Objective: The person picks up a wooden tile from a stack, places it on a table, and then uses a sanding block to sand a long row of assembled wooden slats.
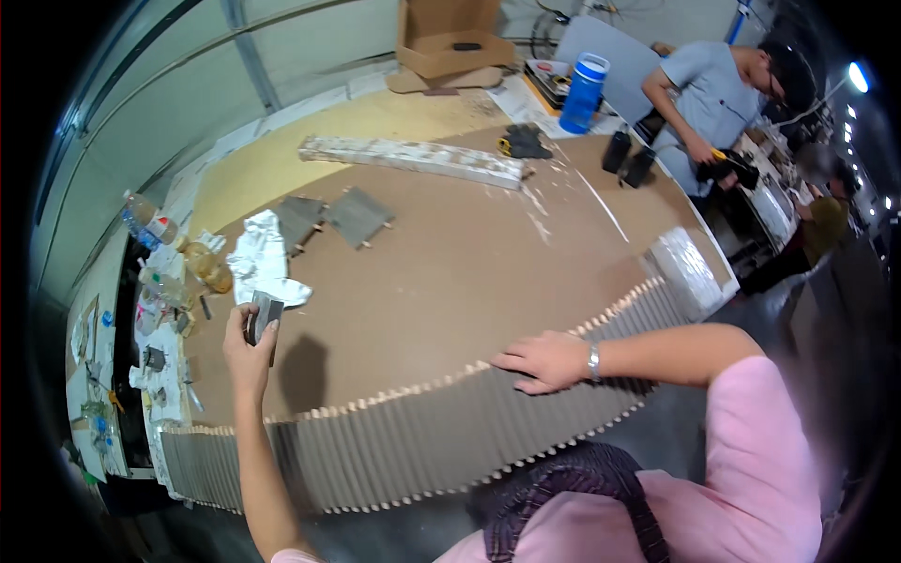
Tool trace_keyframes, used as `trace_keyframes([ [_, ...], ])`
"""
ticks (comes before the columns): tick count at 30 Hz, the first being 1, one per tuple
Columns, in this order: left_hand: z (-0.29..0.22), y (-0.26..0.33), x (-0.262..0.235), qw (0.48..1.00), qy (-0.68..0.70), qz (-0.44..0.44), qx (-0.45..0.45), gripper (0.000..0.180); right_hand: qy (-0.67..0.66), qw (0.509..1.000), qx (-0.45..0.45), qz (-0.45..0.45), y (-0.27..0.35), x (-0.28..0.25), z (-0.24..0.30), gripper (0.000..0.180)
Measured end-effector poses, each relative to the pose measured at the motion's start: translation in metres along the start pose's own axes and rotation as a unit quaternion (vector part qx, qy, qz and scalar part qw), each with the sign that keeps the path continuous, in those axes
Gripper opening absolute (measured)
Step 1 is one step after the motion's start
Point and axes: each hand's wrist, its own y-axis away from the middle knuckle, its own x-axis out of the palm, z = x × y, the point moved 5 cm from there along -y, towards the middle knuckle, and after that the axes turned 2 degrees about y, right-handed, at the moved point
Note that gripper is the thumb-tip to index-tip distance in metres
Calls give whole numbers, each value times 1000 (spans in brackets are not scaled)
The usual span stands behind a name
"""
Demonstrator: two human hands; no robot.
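Ribbed grey strip (pixel 422 441), edged with small pale pegs, runs along the near edge of the brown desk (pixel 450 272). Right hand (pixel 544 361) lies flat on it, fingers spread. Left hand (pixel 249 352), raised just beyond the strip, pinches a small grey block (pixel 264 314). Crumpled white cloth (pixel 263 258) sits just past that hand.

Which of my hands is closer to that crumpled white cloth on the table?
Left. Your left hand, holding a small grey block, is just below the crumpled white cloth. Your right hand rests flat on the long ribbed grey panel, well off to the cloth's right.
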Motion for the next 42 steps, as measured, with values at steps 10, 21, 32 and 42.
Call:
trace_keyframes([
  [10, -220, 158, 141, 974, 189, 88, -93, 41, -161, 955, -144, -201, -2, 7, -36, 48],
  [21, -372, 243, 294, 984, -6, 137, 112, 54, -148, 981, 32, -124, 193, -47, -242, 32],
  [32, -466, 285, 422, 893, 2, 302, 333, 64, -48, 998, 10, 37, 238, -49, -255, 60],
  [42, -465, 271, 435, 846, -3, 365, 389, 53, -53, 997, -1, 64, 234, -47, -269, 71],
])
